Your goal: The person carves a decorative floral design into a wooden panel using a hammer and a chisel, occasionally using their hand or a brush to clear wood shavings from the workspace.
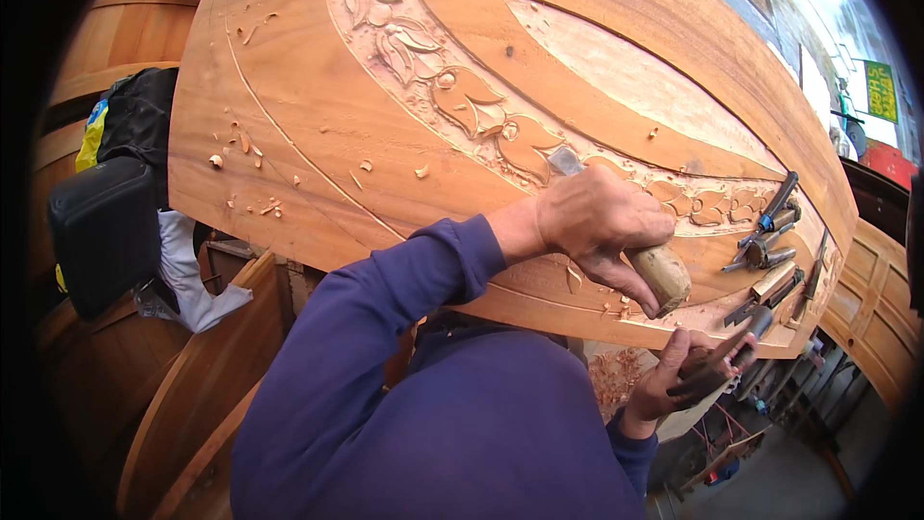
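Observation:
My left hand point(602, 221) is closed around a carving chisel. Its flat metal blade point(564, 162) rests on a carved flower, and its pale wooden handle point(662, 277) sticks out past the thumb side toward me. Under it lies a large wooden panel point(318, 116) with a curved band of carved flowers and leaves point(467, 101). Off the panel's near right edge, my right hand point(674, 376) is wrapped around a dark, bar-shaped tool point(717, 366), whose exact kind I cannot make out.
Several carving tools point(768, 241) lie bunched on the panel's right end. Wood shavings point(255, 149) are scattered over the left part. A black padded seat point(101, 231) and white cloth point(188, 274) stand beyond the left edge. Curved wooden boards point(197, 376) lean at lower left.

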Demonstrator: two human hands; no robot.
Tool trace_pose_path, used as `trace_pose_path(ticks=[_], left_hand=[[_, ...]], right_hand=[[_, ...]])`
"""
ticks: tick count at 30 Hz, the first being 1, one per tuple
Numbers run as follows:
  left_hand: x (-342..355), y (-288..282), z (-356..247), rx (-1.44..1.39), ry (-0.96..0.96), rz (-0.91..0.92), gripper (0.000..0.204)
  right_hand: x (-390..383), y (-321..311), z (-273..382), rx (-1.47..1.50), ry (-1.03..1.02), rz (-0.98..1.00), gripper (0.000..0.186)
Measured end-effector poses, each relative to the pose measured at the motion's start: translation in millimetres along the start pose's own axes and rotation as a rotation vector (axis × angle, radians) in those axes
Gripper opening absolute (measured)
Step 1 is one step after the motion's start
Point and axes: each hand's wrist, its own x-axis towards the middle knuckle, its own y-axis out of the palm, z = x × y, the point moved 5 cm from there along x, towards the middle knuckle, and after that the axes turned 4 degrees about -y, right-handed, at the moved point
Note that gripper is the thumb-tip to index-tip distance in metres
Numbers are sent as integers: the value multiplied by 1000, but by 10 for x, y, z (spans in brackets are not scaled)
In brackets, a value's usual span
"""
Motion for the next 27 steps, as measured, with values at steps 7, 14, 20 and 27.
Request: trace_pose_path(ticks=[7, 14, 20, 27], left_hand=[[-24, -108, 7, -146, 40, -49, 65], [-133, -118, 25, -169, 59, 29, 65], [-164, -183, 67, -195, 72, 48, 66], [-238, -224, 56, -271, 122, 105, 70]], right_hand=[[-5, 334, 1, -282, -439, 89, 29], [-327, 334, -62, -448, -546, 201, 31], [-653, 202, -770, -183, -207, 480, 67], [-168, 462, 275, -69, -296, 303, 48]])
